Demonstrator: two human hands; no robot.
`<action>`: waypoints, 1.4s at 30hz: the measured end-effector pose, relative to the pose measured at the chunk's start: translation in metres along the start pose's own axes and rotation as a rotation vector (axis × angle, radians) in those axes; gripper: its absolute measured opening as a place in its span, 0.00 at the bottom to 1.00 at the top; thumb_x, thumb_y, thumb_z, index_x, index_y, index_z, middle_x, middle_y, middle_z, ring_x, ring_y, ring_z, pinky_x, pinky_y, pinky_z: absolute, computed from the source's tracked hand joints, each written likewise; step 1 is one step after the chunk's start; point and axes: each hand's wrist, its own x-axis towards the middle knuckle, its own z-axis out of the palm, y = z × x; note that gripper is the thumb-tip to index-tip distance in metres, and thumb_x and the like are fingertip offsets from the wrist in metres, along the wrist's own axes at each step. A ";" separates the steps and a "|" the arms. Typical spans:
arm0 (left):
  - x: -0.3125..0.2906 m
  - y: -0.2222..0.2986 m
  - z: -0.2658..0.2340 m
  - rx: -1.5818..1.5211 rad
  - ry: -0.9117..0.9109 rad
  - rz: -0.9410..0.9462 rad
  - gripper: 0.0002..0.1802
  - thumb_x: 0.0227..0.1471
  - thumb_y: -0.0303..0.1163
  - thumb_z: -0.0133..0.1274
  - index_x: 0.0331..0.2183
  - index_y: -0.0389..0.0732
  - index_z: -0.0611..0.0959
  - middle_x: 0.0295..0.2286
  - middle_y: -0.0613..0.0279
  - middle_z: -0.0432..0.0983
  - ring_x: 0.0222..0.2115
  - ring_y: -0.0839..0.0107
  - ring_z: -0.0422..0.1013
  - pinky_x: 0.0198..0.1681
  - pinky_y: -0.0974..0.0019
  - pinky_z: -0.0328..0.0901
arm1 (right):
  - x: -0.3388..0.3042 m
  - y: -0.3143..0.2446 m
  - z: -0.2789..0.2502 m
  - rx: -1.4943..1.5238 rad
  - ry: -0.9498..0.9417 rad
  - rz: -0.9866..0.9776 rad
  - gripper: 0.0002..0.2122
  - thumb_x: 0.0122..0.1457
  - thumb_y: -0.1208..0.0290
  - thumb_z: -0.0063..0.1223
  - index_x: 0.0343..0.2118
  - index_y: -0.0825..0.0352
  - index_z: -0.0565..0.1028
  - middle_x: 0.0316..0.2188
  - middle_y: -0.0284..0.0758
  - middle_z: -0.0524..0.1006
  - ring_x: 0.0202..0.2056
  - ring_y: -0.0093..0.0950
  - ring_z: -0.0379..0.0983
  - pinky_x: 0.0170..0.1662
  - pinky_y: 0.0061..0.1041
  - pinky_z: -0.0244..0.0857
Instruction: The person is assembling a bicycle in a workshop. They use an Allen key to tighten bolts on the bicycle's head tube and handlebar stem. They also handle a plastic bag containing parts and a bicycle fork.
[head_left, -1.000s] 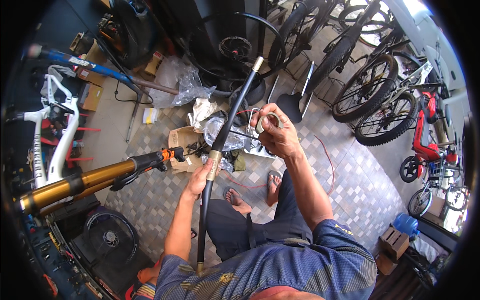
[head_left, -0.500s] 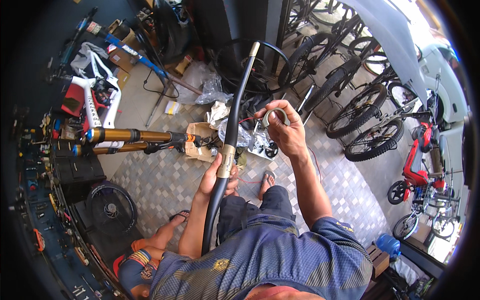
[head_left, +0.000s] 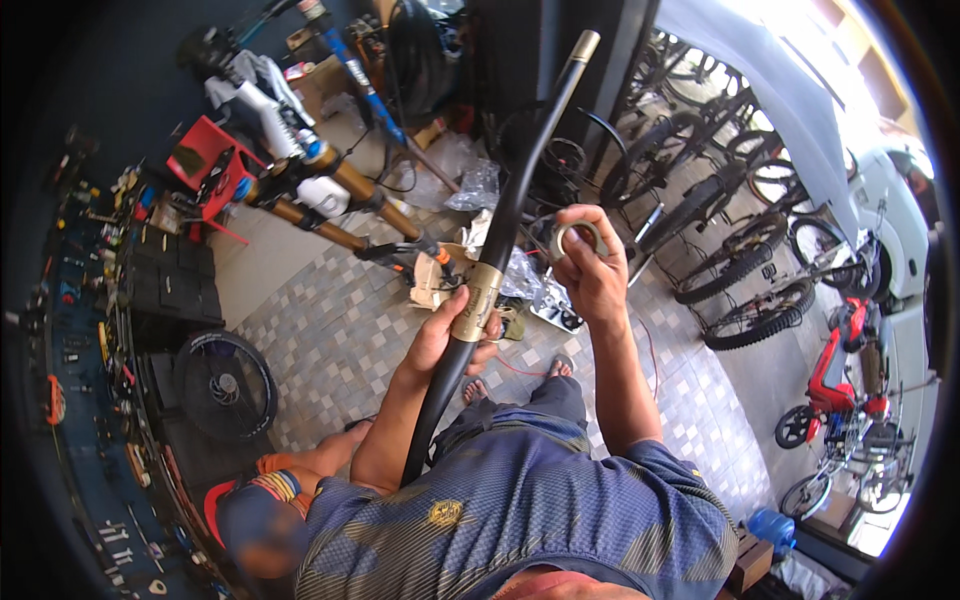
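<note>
My left hand (head_left: 440,335) is closed round the middle of a bicycle handlebar (head_left: 516,208), a long black bar with a gold-coloured centre section and a bare metallic tip. The bar slants across the view, its far end up and to the right, its near end against my left side. Raised to the right of it, my right hand (head_left: 592,270) pinches a small tan ring (head_left: 580,232) that looks like a roll of tape. A gap separates the ring from the bar.
A gold-legged suspension fork (head_left: 345,190) stands at left, before a red chair (head_left: 205,165). Cardboard and plastic bags (head_left: 475,185) lie beyond my hands on the tiled floor (head_left: 340,340). Bicycles (head_left: 745,270) line the right. Another person (head_left: 265,520) sits at lower left.
The whole view has shifted. The handlebar leans further right, and both hands appear slightly further right, keeping their holds on the bar and the tan ring.
</note>
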 end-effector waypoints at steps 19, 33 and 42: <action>-0.156 0.025 -0.053 0.041 -0.062 0.224 0.35 0.63 0.65 0.40 0.34 0.38 0.74 0.27 0.68 0.64 0.17 0.82 0.53 0.16 0.74 0.51 | -0.053 0.090 0.102 -0.066 -0.027 0.104 0.11 0.65 0.71 0.51 0.48 0.67 0.71 0.28 0.31 0.72 0.19 0.11 0.55 0.20 0.10 0.49; -0.173 0.078 -0.065 -0.048 -0.067 0.491 0.34 0.62 0.65 0.40 0.33 0.39 0.71 0.26 0.67 0.60 0.14 0.82 0.50 0.14 0.75 0.47 | -0.023 0.077 0.093 -0.352 -0.097 0.079 0.19 0.72 0.64 0.45 0.60 0.68 0.67 0.39 0.32 0.80 0.17 0.07 0.54 0.19 0.09 0.48; -0.187 0.137 -0.078 -0.055 -0.222 0.579 0.33 0.62 0.65 0.41 0.30 0.41 0.67 0.28 0.66 0.54 0.16 0.79 0.45 0.16 0.72 0.41 | 0.009 0.069 0.081 -0.350 -0.043 0.206 0.11 0.66 0.69 0.56 0.47 0.68 0.75 0.35 0.27 0.79 0.32 0.12 0.70 0.34 0.12 0.61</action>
